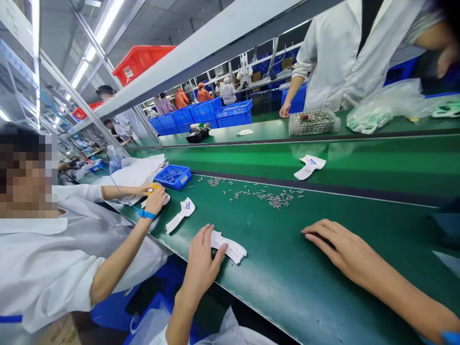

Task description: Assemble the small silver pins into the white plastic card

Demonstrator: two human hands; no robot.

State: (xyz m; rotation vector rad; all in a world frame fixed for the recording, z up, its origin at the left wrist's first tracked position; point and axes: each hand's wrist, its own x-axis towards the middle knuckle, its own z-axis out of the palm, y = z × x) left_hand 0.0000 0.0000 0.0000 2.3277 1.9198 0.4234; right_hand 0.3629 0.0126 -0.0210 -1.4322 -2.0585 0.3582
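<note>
Head view: your left hand [203,268], fingers spread, touches a white T-shaped piece [228,246] on the green conveyor belt [287,278]; further right, your right hand [345,247] lies empty and flat, well apart from it.

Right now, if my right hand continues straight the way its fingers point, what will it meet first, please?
Probably the small metal parts scattered on the green conveyor belt, ahead of your right hand, though depth is hard to judge in this wide view.
</note>
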